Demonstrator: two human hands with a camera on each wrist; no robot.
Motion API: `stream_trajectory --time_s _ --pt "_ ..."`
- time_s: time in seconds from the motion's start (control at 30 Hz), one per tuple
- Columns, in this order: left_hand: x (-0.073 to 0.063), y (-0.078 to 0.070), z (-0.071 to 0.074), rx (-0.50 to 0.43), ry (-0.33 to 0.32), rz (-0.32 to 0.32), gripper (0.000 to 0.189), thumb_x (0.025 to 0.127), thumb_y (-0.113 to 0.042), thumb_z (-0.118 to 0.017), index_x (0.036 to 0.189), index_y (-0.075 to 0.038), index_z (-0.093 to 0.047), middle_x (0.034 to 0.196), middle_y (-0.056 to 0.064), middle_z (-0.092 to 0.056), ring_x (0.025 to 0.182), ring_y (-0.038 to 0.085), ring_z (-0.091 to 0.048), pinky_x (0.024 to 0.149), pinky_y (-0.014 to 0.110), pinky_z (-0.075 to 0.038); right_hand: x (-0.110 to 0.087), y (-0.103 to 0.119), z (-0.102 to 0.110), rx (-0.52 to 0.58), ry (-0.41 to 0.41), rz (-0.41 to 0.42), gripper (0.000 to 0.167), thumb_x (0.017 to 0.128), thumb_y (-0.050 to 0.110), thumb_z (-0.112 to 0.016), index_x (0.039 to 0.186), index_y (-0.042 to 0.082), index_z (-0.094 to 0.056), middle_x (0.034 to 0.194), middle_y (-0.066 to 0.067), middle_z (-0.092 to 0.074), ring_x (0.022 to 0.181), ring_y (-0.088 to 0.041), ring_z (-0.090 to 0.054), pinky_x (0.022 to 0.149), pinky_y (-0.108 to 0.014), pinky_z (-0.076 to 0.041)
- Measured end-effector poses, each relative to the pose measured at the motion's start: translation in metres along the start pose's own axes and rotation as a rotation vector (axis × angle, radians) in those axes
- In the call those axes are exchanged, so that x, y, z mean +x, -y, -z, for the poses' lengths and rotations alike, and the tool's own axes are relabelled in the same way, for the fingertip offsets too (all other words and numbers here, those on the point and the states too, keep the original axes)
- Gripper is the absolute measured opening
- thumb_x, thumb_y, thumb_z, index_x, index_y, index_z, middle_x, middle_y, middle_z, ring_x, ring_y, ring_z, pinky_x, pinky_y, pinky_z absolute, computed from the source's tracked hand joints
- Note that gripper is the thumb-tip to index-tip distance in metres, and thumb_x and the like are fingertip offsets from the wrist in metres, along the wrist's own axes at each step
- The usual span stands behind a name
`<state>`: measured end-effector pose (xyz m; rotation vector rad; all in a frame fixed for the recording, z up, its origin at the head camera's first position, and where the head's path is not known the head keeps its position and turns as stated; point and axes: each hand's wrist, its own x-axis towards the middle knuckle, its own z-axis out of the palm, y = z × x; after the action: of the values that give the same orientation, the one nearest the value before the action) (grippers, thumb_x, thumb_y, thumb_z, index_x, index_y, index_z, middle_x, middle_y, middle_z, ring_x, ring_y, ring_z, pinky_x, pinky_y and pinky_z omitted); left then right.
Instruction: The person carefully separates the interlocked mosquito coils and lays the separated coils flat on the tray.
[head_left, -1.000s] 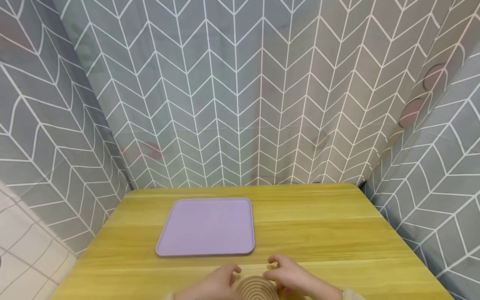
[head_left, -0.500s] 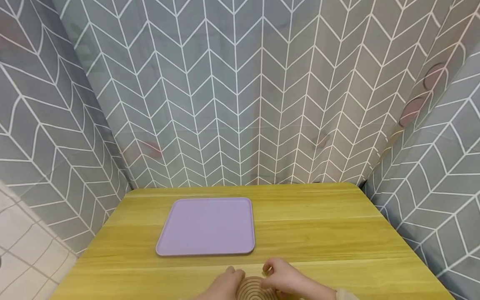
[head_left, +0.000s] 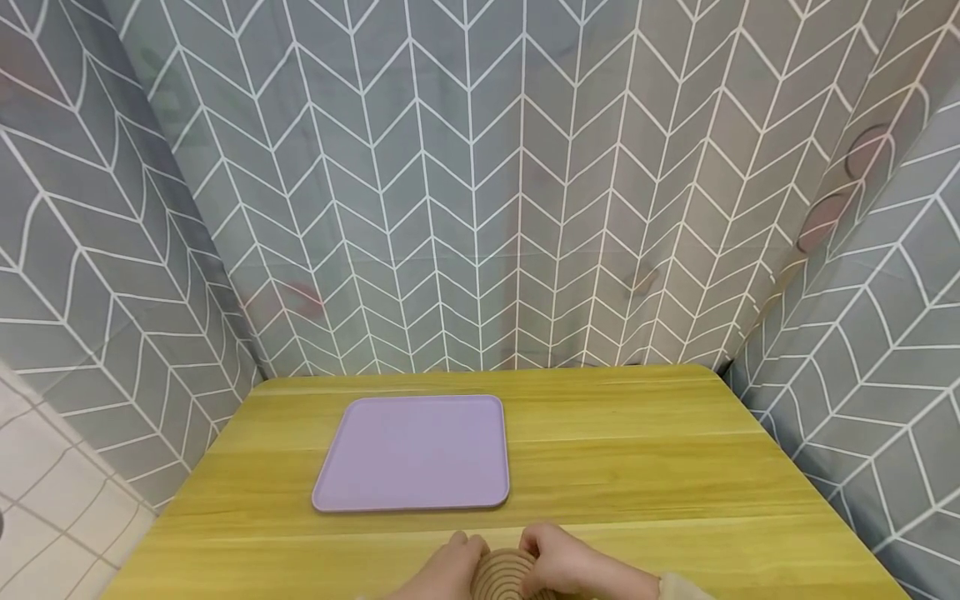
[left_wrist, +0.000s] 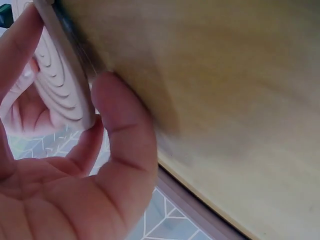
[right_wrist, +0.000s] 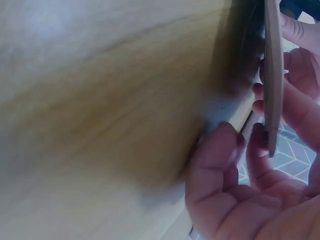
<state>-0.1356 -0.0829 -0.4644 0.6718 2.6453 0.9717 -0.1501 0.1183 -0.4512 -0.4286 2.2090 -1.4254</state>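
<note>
A round tan disc (head_left: 501,575) with concentric raised rings, perhaps a coaster or trivet, is at the bottom edge of the head view, its near part cut off. My left hand (head_left: 447,570) grips its left rim. On the right rim, my right hand (head_left: 567,567) pinches it, thumb over the ringed face. In the left wrist view the disc (left_wrist: 64,82) is seen at a slant between thumb and fingers, a gap between it and the tabletop. The right wrist view has the disc (right_wrist: 273,80) nearly edge-on, with curled fingertips (right_wrist: 257,131) at its lower edge.
A flat lilac tray (head_left: 411,454) with a low rim lies on the yellow wood table (head_left: 615,467), left of the middle and beyond my hands. Grey curtains (head_left: 480,183) with a white chevron pattern hang behind the table and along both sides.
Both hands have closed in on the disc. The left fingers have come to its left rim, and the right thumb and fingers have moved left onto its right rim. The tray has stayed put.
</note>
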Motion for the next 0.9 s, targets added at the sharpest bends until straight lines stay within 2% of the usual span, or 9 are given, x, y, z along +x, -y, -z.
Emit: stream_trajectory --time_s 0.13,0.3,0.37,0.47,0.53,0.67,0.9 --pt "0.002 0.002 0.002 -0.122 0.013 0.016 0.053 0.060 -0.029 -0.085 0.097 -0.012 -0.051 0.081 -0.007 -0.051 0.071 0.002 -0.049 0.064 0.022 -0.047 0.000 0.003 0.002 0.050 0.008 -0.002 0.023 0.060 -0.013 -0.067 0.074 0.000 -0.054 0.065 -0.002 -0.056 0.060 -0.012 -0.054 0.051 -0.020 -0.046" --pt "0.004 0.007 0.006 -0.405 0.054 0.040 0.040 0.064 -0.010 -0.080 0.095 -0.010 -0.055 0.078 -0.003 -0.060 0.067 0.005 -0.056 0.059 0.020 -0.050 0.001 0.004 0.003 0.113 0.029 -0.018 0.024 0.066 -0.011 -0.068 0.080 0.003 -0.055 0.061 -0.001 -0.057 0.053 -0.008 -0.054 0.047 -0.017 -0.045" --pt "0.006 0.009 0.010 -0.498 0.039 0.023 0.034 0.065 -0.004 -0.078 0.093 -0.005 -0.059 0.077 0.000 -0.062 0.066 0.006 -0.058 0.058 0.020 -0.051 0.003 0.004 0.005 0.158 0.030 -0.002 0.024 0.068 -0.011 -0.068 0.083 0.002 -0.055 0.061 -0.001 -0.057 0.053 -0.007 -0.054 0.046 -0.016 -0.044" --pt "0.009 0.008 0.018 -0.584 0.005 -0.017 0.027 0.067 0.001 -0.074 0.092 0.003 -0.064 0.078 0.007 -0.067 0.066 0.009 -0.062 0.058 0.022 -0.054 0.007 0.007 0.009 0.224 0.022 0.047 0.022 0.071 -0.010 -0.067 0.086 0.000 -0.054 0.062 0.000 -0.058 0.054 -0.006 -0.055 0.048 -0.015 -0.044" --pt "0.012 0.007 0.027 -0.605 -0.019 -0.039 0.025 0.069 0.001 -0.073 0.092 0.006 -0.064 0.078 0.012 -0.068 0.065 0.010 -0.064 0.058 0.024 -0.055 0.010 0.012 0.014 0.261 0.014 0.079 0.020 0.074 -0.010 -0.065 0.088 -0.003 -0.053 0.065 -0.002 -0.061 0.057 -0.007 -0.058 0.049 -0.016 -0.047" --pt "0.023 0.000 0.048 -0.578 -0.077 -0.052 0.024 0.073 -0.004 -0.073 0.093 0.007 -0.064 0.081 0.017 -0.069 0.065 0.012 -0.065 0.059 0.025 -0.056 0.019 0.029 0.027 0.229 -0.038 0.163 0.018 0.078 -0.008 -0.063 0.091 -0.009 -0.052 0.072 -0.008 -0.066 0.061 -0.009 -0.061 0.053 -0.018 -0.050" --pt "0.043 -0.017 0.089 -0.529 -0.253 -0.075 0.029 0.075 -0.009 -0.074 0.097 0.007 -0.063 0.089 0.018 -0.067 0.071 0.015 -0.065 0.062 0.027 -0.056 0.035 0.064 0.053 0.116 -0.199 0.326 0.020 0.079 -0.005 -0.065 0.094 -0.012 -0.054 0.080 -0.022 -0.066 0.067 -0.007 -0.060 0.060 -0.021 -0.052"
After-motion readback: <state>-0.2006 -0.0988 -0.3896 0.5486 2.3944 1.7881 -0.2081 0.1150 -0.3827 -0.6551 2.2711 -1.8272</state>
